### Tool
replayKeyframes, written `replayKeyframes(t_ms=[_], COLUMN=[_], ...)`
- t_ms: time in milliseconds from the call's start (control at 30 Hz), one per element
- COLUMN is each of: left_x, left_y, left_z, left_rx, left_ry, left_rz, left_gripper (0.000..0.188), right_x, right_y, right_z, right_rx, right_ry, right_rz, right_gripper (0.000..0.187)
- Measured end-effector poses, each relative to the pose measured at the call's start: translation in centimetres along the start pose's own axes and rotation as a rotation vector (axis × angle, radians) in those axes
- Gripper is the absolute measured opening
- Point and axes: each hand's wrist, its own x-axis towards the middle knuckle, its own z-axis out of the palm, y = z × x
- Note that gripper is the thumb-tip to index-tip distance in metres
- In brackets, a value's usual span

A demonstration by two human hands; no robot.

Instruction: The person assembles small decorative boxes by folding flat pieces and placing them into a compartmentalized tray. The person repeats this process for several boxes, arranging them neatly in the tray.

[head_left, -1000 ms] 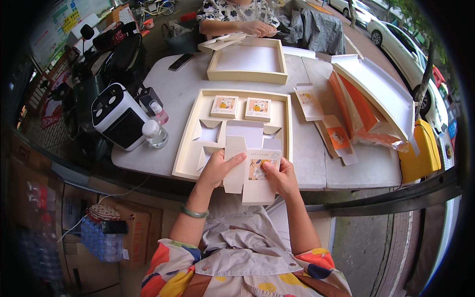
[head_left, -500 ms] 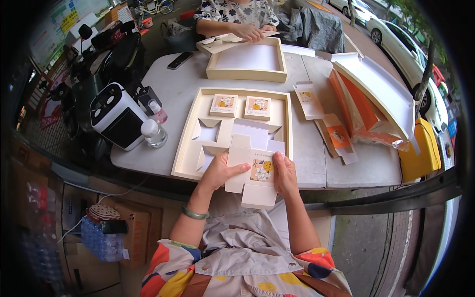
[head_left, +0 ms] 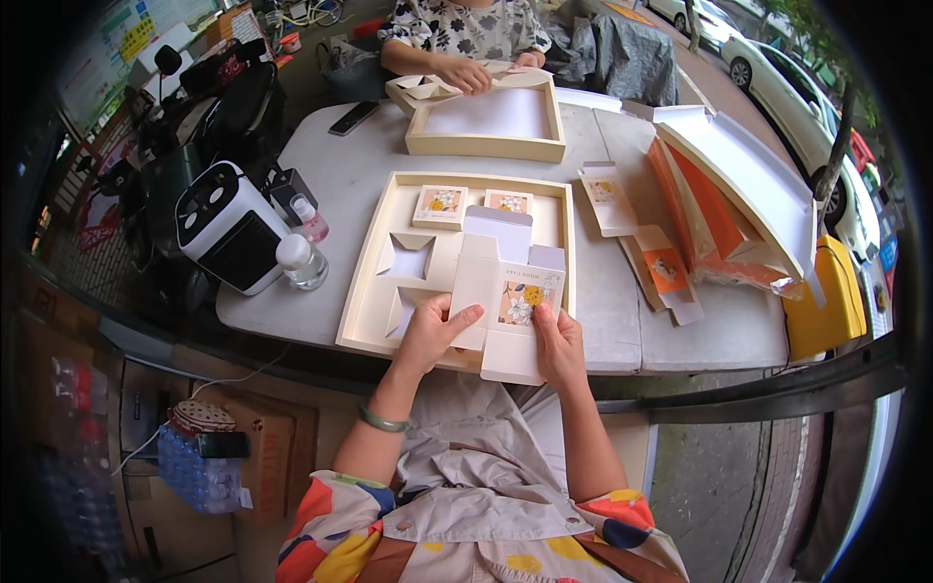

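A partly unfolded small paper box (head_left: 521, 291), cream with a printed flower picture and several flaps, is held between my two hands. On its left flap, my left hand (head_left: 430, 333) pinches with the thumb on top. The right-hand edge is gripped by my right hand (head_left: 561, 347), its thumb by the picture. Beneath it lies a shallow cream tray box (head_left: 376, 253) with recesses. Two folded flower-printed boxes sit in its far recesses: the left box (head_left: 440, 206) in full view, the right box (head_left: 508, 201) partly hidden by the raised flap.
Flat printed box blanks (head_left: 609, 199) lie right of the tray, beside a stack of orange and white card (head_left: 714, 194). A fan-like appliance (head_left: 233, 228), a clear bottle (head_left: 303, 262) and a phone (head_left: 354, 119) stand or lie left. Across the table, a person's hands work over another tray (head_left: 486, 146).
My hands have raised the paper box farther over the tray, and its far flap now covers part of the right folded box. The other person's hand has shifted slightly left.
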Motion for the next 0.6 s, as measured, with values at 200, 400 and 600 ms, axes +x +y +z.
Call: replayKeyframes(t_ms=[200, 400, 600], left_x=[-0.1, 1.6, 1.5], left_y=[0.1, -2.8, -2.6], left_z=[-0.3, -1.5, -0.1], left_rx=[-0.007, -0.210, -0.323], left_ry=[-0.038, 0.033, 0.039], left_rz=[-0.012, 0.212, 0.241], left_gripper=[0.025, 0.025, 0.043], right_x=[0.1, -0.1, 0.2], right_y=[-0.2, -0.6, -3.1], right_z=[0.6, -0.4, 0.8], right_rx=[0.048, -0.264, 0.098], right_ry=[0.039, -0.155, -0.190], right_rz=[0.015, 0.138, 0.120], right_gripper=[0.037, 0.040, 0.052])
